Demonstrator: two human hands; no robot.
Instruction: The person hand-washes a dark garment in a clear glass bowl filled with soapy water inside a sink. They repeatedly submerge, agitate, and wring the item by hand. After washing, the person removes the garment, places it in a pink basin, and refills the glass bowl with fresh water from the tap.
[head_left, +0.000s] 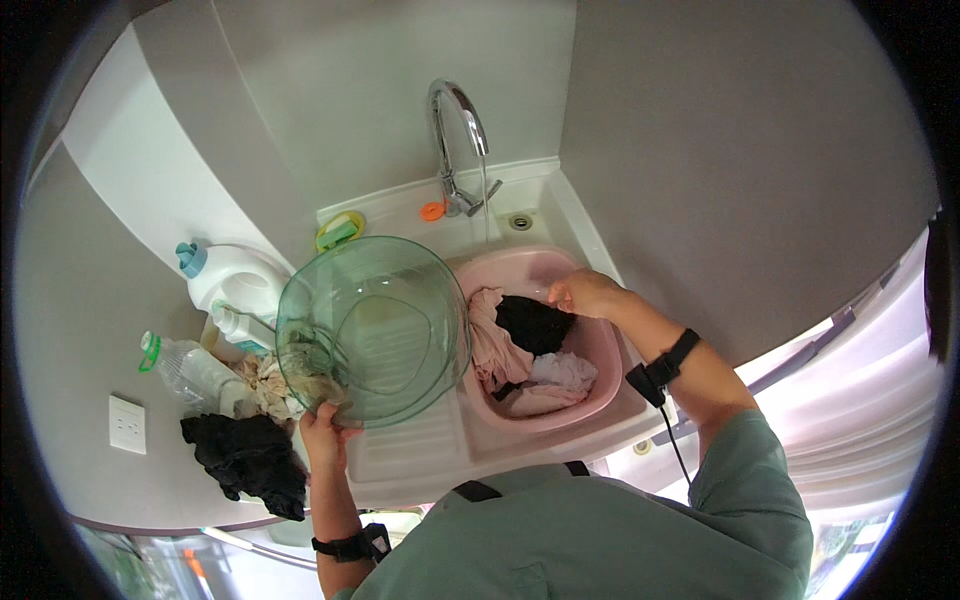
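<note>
My left hand (324, 435) grips the near rim of a translucent green plastic basin (382, 330), which is tilted over the ribbed washboard part of the white sink. My right hand (585, 293) is over the right side of a pink plastic basin (609, 382), at the edge of a black cloth (534, 324); its fingers are curled, and whether they hold the cloth is unclear. Pink clothing (499, 349) and a pale, whitish garment (562, 373) lie in the pink basin too. Water runs from the chrome faucet (459, 112) behind it.
Left of the sink stand a white detergent jug (236, 281), a white bottle (244, 330) and a clear plastic bottle (196, 375). Beige cloth (266, 386) and black clothing (251, 461) lie nearby. A soap dish (340, 231), an orange stopper (432, 211) and a drain (520, 222) are at the back.
</note>
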